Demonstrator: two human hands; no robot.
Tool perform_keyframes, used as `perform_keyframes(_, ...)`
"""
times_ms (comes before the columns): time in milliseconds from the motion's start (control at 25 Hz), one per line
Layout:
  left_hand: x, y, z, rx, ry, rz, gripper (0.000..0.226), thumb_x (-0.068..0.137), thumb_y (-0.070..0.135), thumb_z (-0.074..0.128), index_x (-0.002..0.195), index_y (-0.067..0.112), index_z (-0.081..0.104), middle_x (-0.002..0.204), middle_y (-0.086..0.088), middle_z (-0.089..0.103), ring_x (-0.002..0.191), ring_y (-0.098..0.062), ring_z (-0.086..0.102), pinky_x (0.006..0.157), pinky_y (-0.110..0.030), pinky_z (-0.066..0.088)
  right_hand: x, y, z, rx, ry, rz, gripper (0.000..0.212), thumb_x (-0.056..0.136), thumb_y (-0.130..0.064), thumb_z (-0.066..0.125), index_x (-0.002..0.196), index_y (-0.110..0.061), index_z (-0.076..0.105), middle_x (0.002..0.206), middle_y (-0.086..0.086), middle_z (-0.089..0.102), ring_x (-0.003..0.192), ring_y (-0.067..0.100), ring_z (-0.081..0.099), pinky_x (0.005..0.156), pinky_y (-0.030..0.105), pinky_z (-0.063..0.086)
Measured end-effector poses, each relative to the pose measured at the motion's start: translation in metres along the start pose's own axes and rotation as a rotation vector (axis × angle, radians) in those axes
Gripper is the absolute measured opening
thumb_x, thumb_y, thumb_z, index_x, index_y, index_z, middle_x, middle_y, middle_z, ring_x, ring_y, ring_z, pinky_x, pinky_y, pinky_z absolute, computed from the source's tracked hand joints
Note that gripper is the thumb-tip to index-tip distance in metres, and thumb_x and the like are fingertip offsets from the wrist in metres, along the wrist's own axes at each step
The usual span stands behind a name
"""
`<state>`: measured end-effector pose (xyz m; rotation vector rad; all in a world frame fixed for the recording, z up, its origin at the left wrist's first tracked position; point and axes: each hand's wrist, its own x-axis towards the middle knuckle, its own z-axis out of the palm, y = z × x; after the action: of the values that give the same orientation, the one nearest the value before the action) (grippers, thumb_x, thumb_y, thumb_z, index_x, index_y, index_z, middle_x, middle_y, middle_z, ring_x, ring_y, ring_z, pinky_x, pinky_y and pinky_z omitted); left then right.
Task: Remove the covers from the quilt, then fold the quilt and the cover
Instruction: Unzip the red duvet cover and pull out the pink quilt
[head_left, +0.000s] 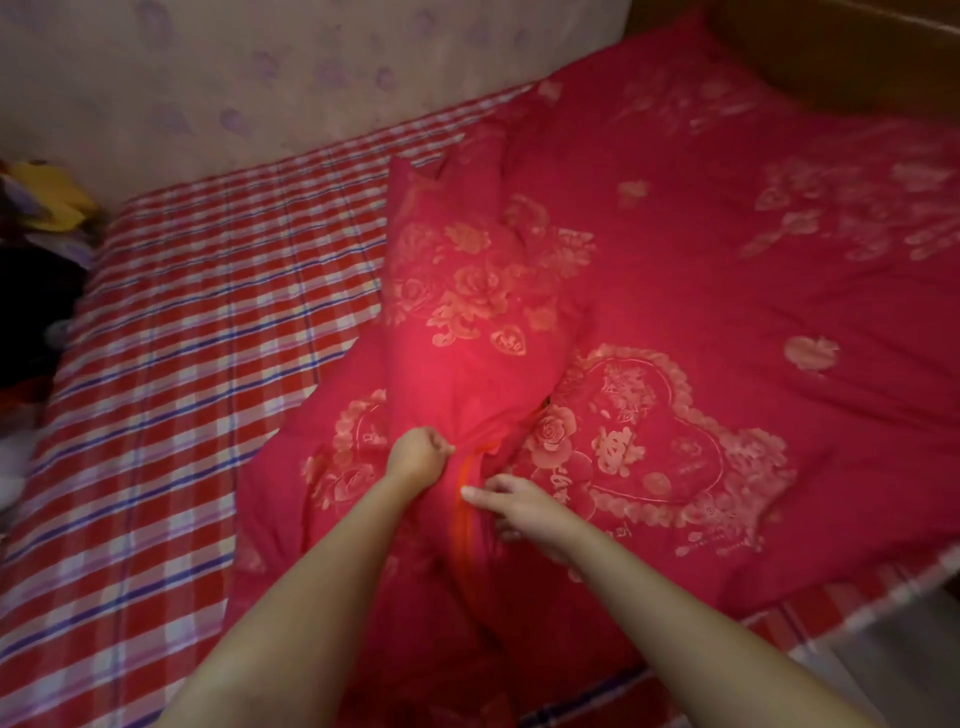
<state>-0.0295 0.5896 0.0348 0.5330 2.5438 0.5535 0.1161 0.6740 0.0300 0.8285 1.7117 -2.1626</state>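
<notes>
A red quilt in its cover, printed with pale gold roses and hearts, lies spread over the right part of the bed. Part of it is bunched into a raised ridge in the middle. Along the near end of that ridge runs an orange-red strip, the edge of the cover's opening. My left hand grips a fold of cover fabric at the top of the strip. My right hand pinches the fabric just right of the strip, lower down. The quilt itself is hidden inside the cover.
A red, white and blue checked sheet covers the mattress on the left. A pile of dark and yellow clothes sits at the far left. A patterned wall runs behind; a wooden headboard stands at the top right. The bed's edge and floor are at bottom right.
</notes>
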Motion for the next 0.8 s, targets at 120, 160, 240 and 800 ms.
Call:
perform_keyframes(120,0.015,-0.012,0.004,-0.245,-0.031,-0.048,0.023,0.089,0.016,0.063,0.068,0.014,0.056,0.076,-0.008,0.063,0.079,-0.018,0.056,0.069,-0.024,0.036,0.045,-0.006,-0.025,0.084,0.56,-0.024,0.044,0.073,-0.051,0.07,0.095,-0.018,0.052,0.088,0.004,0.057,0.073,0.017,0.055,0.069,0.031,0.047)
perform_keyframes(160,0.016,-0.016,0.004,-0.318,-0.021,-0.055,0.027,0.089,0.016,0.064,0.064,0.016,0.052,0.068,-0.002,0.058,0.073,-0.016,0.051,0.067,-0.025,0.035,0.06,-0.01,-0.037,-0.051,0.721,-0.095,0.044,0.074,-0.047,0.07,0.103,-0.018,0.057,0.097,0.002,0.057,0.086,0.017,0.054,0.082,0.033,0.045)
perform_keyframes(240,0.02,-0.025,0.004,-0.408,-0.038,-0.068,0.027,0.089,0.017,0.064,0.065,0.017,0.052,0.063,0.003,0.053,0.065,-0.013,0.047,0.061,-0.025,0.036,0.082,-0.022,-0.054,-0.316,0.788,-0.184,0.027,0.083,-0.039,0.064,0.104,-0.022,0.067,0.104,0.001,0.061,0.101,0.017,0.053,0.09,0.033,0.043)
perform_keyframes(800,0.033,-0.048,0.003,-0.65,-0.238,-0.099,0.016,0.09,0.016,0.062,0.074,0.015,0.059,0.072,-0.004,0.053,0.068,-0.015,0.045,0.061,-0.023,0.036,0.152,-0.022,-0.073,-0.205,0.832,0.159,0.014,0.08,-0.014,0.07,0.093,-0.016,0.073,0.091,0.002,0.07,0.066,0.021,0.064,0.053,0.013,0.041)
